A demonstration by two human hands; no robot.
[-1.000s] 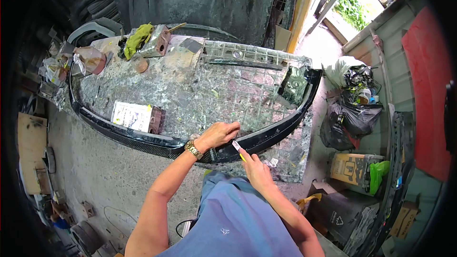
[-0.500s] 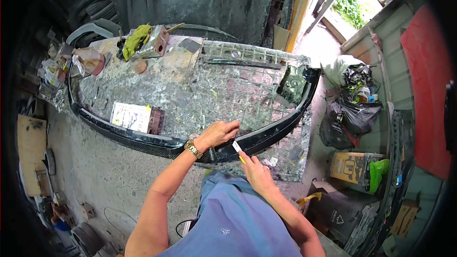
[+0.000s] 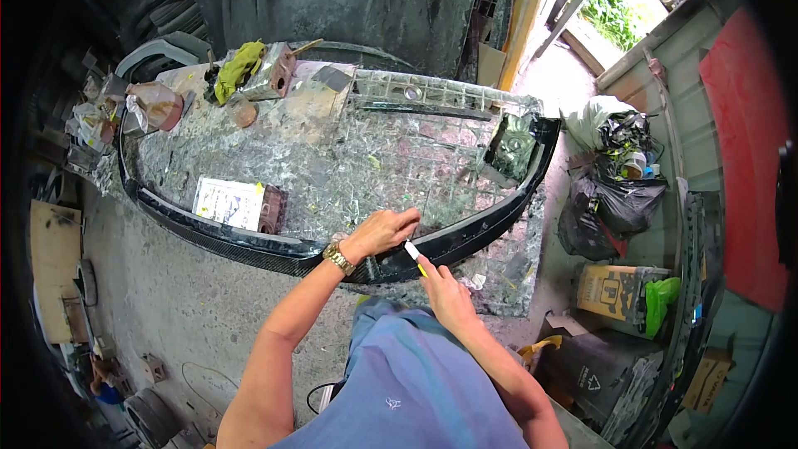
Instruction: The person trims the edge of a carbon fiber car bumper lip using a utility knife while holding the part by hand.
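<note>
A long, curved black part (image 3: pixel 482 234) with a carbon-weave stretch lies along the near edge of the worktable (image 3: pixel 332 150). My left hand (image 3: pixel 382 231), with a gold watch (image 3: pixel 338 259) at the wrist, rests over the part's middle. Its fingers are closed, and what they hold, if anything, is too small to name. Just to the right, my right hand (image 3: pixel 449 293) grips a slim tool (image 3: pixel 414 253) with a pale flat end and a yellow handle. The tool's tip touches or nearly touches the part beside my left fingertips.
A white-labelled box (image 3: pixel 230 204) sits inside the curve. At the back left are a yellow-green cloth (image 3: pixel 239 71), a metal can (image 3: pixel 274 75) and a plastic tub (image 3: pixel 158 106). Rubbish bags (image 3: pixel 619 204) and a cardboard box (image 3: pixel 611 291) stand on the right.
The tool in my right hand has tilted and shifted very slightly. My left hand has stayed in place on the black part.
</note>
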